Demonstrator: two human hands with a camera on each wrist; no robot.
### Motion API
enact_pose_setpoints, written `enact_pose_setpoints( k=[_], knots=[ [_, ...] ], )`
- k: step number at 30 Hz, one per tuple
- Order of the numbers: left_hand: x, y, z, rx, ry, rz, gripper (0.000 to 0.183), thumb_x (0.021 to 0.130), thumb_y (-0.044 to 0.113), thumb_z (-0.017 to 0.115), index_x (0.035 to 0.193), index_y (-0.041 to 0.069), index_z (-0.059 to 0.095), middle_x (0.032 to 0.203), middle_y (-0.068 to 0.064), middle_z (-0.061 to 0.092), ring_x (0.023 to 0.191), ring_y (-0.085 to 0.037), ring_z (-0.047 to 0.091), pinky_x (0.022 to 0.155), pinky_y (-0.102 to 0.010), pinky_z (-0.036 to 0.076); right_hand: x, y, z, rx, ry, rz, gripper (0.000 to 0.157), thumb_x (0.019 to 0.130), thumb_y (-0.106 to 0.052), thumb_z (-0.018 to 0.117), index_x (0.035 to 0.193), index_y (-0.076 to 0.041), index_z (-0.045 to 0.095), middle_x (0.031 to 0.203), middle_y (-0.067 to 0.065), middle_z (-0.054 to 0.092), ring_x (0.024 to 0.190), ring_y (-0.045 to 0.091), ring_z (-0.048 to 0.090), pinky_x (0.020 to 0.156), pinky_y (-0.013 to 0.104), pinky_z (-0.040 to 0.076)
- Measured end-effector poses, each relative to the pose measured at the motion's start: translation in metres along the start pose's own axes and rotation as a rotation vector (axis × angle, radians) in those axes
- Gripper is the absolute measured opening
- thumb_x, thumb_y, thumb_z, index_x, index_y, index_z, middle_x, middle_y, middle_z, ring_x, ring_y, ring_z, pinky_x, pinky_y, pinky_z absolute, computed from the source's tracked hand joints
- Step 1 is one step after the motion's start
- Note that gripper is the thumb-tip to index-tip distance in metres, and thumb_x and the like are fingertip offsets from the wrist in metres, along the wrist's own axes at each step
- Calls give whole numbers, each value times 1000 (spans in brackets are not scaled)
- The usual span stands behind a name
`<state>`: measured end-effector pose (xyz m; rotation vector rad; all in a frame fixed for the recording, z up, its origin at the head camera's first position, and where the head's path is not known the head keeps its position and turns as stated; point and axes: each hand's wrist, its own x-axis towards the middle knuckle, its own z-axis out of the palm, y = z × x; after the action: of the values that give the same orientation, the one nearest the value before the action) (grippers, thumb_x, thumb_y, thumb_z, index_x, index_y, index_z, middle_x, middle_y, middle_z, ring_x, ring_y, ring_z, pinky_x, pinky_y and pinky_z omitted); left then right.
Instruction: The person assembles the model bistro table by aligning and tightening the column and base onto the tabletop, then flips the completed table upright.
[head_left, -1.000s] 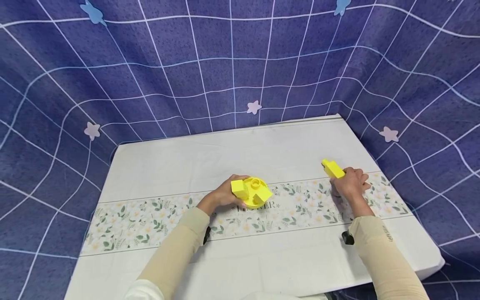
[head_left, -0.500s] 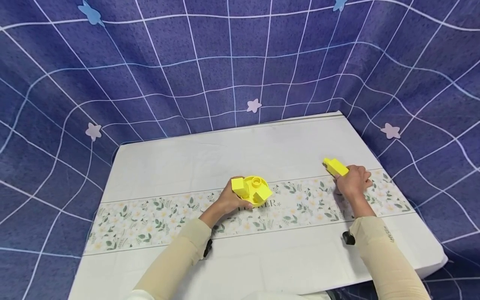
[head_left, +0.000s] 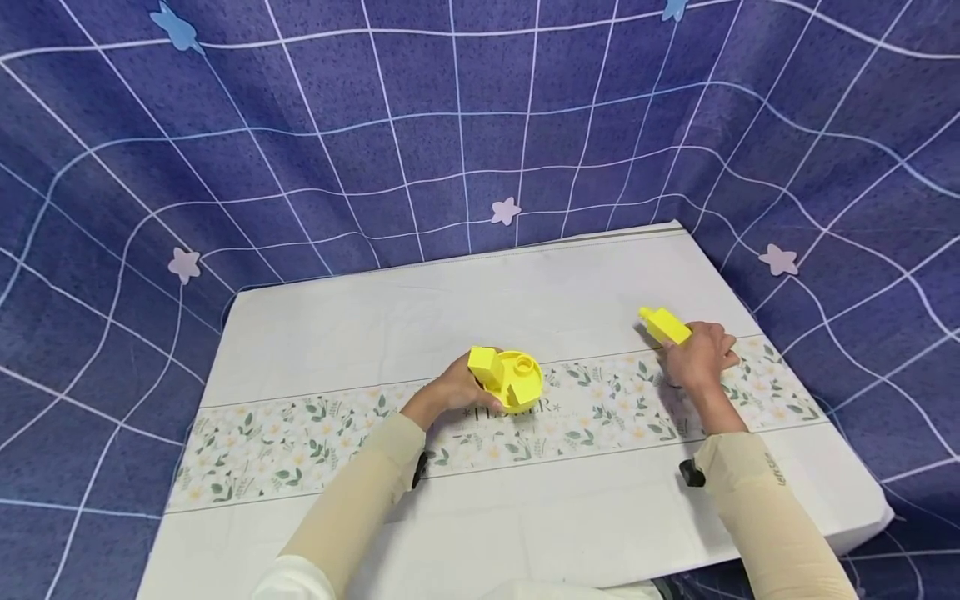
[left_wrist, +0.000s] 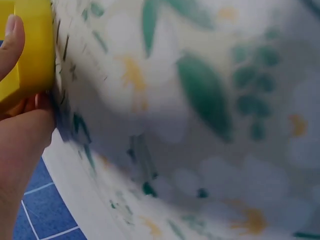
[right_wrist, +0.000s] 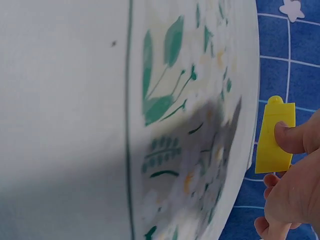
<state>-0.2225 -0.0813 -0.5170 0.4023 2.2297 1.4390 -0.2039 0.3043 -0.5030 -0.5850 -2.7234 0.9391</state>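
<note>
My left hand (head_left: 455, 387) grips the left side of a round yellow plastic base (head_left: 517, 393) near the middle of the table. On the base stand a square upright block (head_left: 486, 365), a short ring (head_left: 524, 364) and a wedge-like raised part. In the left wrist view, the thumb lies against the yellow wall (left_wrist: 37, 55) of the base. To the right, my right hand (head_left: 701, 357) pinches a yellow tapered block (head_left: 666, 326) with a small round knob at its far end. The right wrist view shows the thumb flat on this block (right_wrist: 270, 152).
A white cloth with a printed flower band (head_left: 300, 442) and lettering covers the table. Blue curtains (head_left: 337, 150) with white grid lines and stars hang behind it and on both sides. The table's right edge lies a little beyond my right hand.
The round base has turned and tilted slightly in my left hand, and its raised parts show at a different angle. My right hand has shifted slightly left with the tapered block.
</note>
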Motion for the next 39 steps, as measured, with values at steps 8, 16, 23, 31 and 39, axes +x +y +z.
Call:
enact_pose_setpoints(
  k=[8,16,23,31,39],
  knots=[
    [-6,-1,8,-31,1,-24,94,64,-3,86,143,10,37,135,-8,50,128,-27,46,109,-39,35,-9,-21,-6,64,25,-53,46,91,-13,63,127,12,50,124,30,41,115,45,28,95,62,10],
    [-14,-8,28,-45,142,54,93,59,10,92,137,13,40,130,-6,52,125,-23,49,107,-37,38,-17,-37,-8,102,47,-135,46,90,-13,64,126,12,50,125,30,41,114,45,28,95,60,10],
    [-10,-11,23,-1,147,68,87,58,13,93,132,12,47,124,-4,55,119,-21,52,103,-36,41,-22,-50,-9,113,58,-151,46,89,-13,66,126,10,51,127,28,42,115,44,28,96,59,10],
    [-1,-8,9,102,51,1,94,56,15,95,136,12,46,128,-2,55,124,-21,50,106,-36,38,-28,-63,-9,124,63,-212,43,87,-8,68,122,11,53,123,28,43,115,43,29,96,58,10],
    [-5,-9,26,18,100,75,95,58,3,92,137,12,40,131,-4,51,127,-19,46,109,-32,33,-29,-64,-6,94,59,-228,44,86,-9,70,121,10,53,121,29,44,115,45,30,96,60,11]
  ],
)
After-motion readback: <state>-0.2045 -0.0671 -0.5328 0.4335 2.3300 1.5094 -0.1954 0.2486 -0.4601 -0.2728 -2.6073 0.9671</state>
